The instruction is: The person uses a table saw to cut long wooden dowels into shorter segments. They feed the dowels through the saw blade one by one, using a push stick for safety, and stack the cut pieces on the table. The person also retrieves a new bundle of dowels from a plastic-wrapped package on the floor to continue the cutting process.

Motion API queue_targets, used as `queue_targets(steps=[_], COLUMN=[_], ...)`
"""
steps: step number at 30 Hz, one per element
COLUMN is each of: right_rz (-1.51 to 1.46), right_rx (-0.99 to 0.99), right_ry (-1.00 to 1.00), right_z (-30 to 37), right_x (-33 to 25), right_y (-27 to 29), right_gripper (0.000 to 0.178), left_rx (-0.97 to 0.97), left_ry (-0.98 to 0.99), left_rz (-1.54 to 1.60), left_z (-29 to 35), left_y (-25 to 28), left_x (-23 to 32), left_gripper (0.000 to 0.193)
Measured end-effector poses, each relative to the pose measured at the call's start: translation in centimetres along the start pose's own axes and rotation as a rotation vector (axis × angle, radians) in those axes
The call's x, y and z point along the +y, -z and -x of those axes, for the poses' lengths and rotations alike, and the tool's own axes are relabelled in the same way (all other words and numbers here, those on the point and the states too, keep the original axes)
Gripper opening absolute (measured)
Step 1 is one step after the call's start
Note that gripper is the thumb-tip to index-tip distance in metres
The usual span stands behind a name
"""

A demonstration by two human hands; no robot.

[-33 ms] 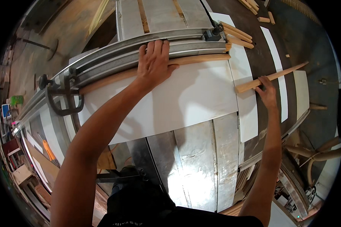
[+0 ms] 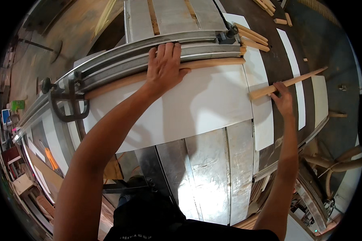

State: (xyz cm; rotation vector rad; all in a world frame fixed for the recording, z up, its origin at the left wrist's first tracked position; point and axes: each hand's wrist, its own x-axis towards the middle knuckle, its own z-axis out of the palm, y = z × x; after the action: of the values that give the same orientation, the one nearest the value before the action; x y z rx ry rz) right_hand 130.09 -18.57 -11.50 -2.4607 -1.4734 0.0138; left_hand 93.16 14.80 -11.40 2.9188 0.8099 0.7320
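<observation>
My left hand [image 2: 164, 66] is closed over the long metal fence [image 2: 205, 51], its fingers hooked on the rail. Its thumb presses at a long wooden strip [image 2: 217, 62] that lies along the fence's near side. Under that strip, a wide white board [image 2: 217, 96] covers part of the machine table. Over to the right, my right hand [image 2: 283, 96] grips a second wooden strip [image 2: 299, 78] near its middle. That strip lies slantwise, its near end over a narrow white panel [image 2: 263, 128]. The fingertips under it are partly hidden.
A dark handle [image 2: 70, 108] stands at the fence's left end, and a black stop block [image 2: 227, 36] at its right. Short wooden pieces [image 2: 253, 38] lie beside the block. Nearest me is the bare metal table [image 2: 209, 172]. More offcuts [image 2: 280, 21] lie far right.
</observation>
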Motion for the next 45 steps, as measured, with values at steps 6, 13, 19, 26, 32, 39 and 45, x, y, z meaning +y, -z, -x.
queue_targets(steps=[6,13,19,26,32,39,45], right_rz=[-0.071,0.101,0.120,-0.211,-0.216,-0.195,-0.051], right_rx=[-0.030,-0.159,-0.246,-0.022,0.131,0.151,0.041], right_ry=[-0.027,0.138,0.162,0.179,0.222,0.277,0.111], right_z=[3.2,5.8,8.9,5.0,0.1,-1.7,-0.9], right_x=[-3.0,-9.9,-10.6,-18.8,-28.3,-36.1,-43.6], right_y=[-0.7,0.2,2.4,6.4,7.3,2.0,-6.6], right_gripper=[0.057,0.057,0.055,0.050,0.045,0.050,0.050], left_rx=[-0.018,-0.068,0.016,-0.010,-0.044,-0.109,-0.094], left_ry=[0.016,0.015,-0.292,-0.057,0.076,0.032,-0.005], left_rz=[0.066,-0.071,-0.091,-0.074,0.041,0.180,0.308], left_z=[-0.1,0.8,5.8,8.4,9.9,12.6,18.8], left_y=[0.6,0.4,1.7,2.0,2.6,0.8,1.2], left_x=[0.7,-0.4,-2.0,-1.3,-1.6,2.4,8.2], left_gripper=[0.081,0.083,0.066,0.055,0.049,0.021,0.026])
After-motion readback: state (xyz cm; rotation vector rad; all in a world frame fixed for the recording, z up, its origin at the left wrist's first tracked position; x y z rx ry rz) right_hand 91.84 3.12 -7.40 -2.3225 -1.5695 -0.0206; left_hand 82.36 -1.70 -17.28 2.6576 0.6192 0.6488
